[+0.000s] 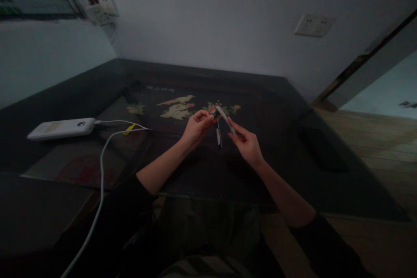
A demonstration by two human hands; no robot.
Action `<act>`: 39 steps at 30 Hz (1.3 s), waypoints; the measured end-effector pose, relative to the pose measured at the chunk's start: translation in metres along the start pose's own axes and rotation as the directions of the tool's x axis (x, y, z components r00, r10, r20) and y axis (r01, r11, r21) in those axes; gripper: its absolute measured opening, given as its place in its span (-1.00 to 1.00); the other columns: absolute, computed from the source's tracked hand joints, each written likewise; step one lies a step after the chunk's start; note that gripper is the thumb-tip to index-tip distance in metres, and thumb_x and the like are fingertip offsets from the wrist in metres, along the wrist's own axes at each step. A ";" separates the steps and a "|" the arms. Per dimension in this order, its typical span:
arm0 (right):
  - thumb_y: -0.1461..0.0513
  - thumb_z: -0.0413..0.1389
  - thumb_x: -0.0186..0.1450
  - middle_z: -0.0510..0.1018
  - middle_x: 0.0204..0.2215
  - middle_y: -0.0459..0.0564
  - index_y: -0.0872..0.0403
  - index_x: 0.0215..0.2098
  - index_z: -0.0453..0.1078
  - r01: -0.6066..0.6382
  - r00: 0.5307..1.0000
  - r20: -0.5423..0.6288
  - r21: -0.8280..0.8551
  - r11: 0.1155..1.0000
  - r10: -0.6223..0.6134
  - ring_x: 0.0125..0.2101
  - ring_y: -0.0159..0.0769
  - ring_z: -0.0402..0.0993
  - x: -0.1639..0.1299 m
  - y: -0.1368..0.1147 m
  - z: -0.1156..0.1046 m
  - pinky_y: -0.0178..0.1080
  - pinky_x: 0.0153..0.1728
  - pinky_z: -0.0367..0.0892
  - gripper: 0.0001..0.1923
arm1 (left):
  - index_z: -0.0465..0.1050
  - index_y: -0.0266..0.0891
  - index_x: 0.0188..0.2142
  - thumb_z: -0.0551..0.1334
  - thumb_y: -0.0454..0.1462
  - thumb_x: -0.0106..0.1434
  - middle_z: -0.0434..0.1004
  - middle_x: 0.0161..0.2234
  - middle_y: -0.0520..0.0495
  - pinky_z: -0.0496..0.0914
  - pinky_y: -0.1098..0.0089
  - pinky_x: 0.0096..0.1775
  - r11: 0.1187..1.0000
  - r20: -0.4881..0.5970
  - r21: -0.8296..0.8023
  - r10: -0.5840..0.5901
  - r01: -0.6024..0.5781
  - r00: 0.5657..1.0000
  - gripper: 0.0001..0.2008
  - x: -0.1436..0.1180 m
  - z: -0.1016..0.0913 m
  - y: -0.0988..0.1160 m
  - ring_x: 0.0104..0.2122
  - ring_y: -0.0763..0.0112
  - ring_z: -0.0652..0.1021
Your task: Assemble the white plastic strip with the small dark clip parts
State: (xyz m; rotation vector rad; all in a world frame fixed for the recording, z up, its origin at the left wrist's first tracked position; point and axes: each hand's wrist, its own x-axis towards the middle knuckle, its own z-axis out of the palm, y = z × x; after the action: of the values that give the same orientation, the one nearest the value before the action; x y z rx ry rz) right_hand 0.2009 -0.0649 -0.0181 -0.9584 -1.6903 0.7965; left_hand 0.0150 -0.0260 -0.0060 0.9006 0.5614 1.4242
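At the far left a white box-shaped device [61,128] lies on the dark table [273,95], with a white cable [102,169] looping from near its right end toward the person, and a yellow tag [129,129] beside the cable. Next comes the left hand [198,126], its fingertips pinched on a small greenish piece [214,114], mostly hidden by the fingers. Just right of that, the top end of a slim pale bar [225,118] meets the piece or stops just beside it; I cannot tell which. Below the gap between the hands is a narrow black-and-white piece [219,137], either lying on the table or hanging from above. The right hand [246,144] grips the bar's lower end between thumb and fingers, so the bar leans up and left from it toward the left hand. The work looks to be partway: both pieces are picked up and brought together, but neither is set down, and whether they are joined does not show
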 end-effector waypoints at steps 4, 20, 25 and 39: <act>0.22 0.16 0.29 0.46 0.17 0.03 0.03 0.20 0.40 -0.021 0.999 0.039 0.044 0.999 0.019 0.07 -0.12 0.49 -0.001 -0.003 0.001 -0.12 0.06 0.45 -0.51 | 0.35 -0.25 -0.49 0.55 -0.20 -0.15 0.59 -0.41 0.08 0.48 0.46 -0.16 1.000 -0.004 -0.011 0.006 -0.006 1.000 -0.59 0.000 0.000 0.000 -0.38 0.52 0.61; 0.21 0.16 0.27 0.61 -0.10 0.09 0.09 0.21 0.38 -0.134 0.987 0.096 0.098 0.986 0.125 -0.45 -0.38 0.46 -0.002 -0.010 0.002 -0.33 -0.49 0.43 -0.47 | 0.37 -0.26 -0.49 0.54 -0.22 -0.12 0.64 -0.29 -0.01 0.46 0.44 -0.10 0.999 0.018 -0.045 0.018 -0.017 1.000 -0.63 -0.001 0.001 0.002 -0.22 0.44 0.62; 0.23 0.16 0.26 0.51 0.12 0.07 0.05 0.19 0.40 -0.097 0.995 0.022 0.062 0.993 0.096 -0.13 -0.17 0.56 0.000 -0.006 0.002 -0.21 -0.22 0.54 -0.48 | 0.37 -0.26 -0.49 0.55 -0.22 -0.13 0.58 -0.41 0.07 0.47 0.47 -0.15 0.999 -0.001 -0.034 -0.002 0.002 1.000 -0.62 0.000 0.000 0.001 -0.36 0.52 0.61; 0.21 0.14 0.29 0.46 0.17 0.03 0.02 0.20 0.39 -0.021 0.998 0.069 0.070 0.997 0.016 0.09 -0.13 0.47 -0.002 -0.005 0.003 -0.14 0.05 0.45 -0.50 | 0.34 -0.25 -0.46 0.53 -0.21 -0.10 0.63 -0.30 0.00 0.45 0.36 -0.04 1.000 -0.014 0.008 -0.007 0.007 1.000 -0.62 -0.001 0.001 0.003 -0.23 0.42 0.62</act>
State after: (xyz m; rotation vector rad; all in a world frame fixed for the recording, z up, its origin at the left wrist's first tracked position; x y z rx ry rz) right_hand 0.1968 -0.0695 -0.0155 -0.9085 -1.7016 0.9049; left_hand 0.0140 -0.0277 -0.0027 0.8952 0.5807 1.4232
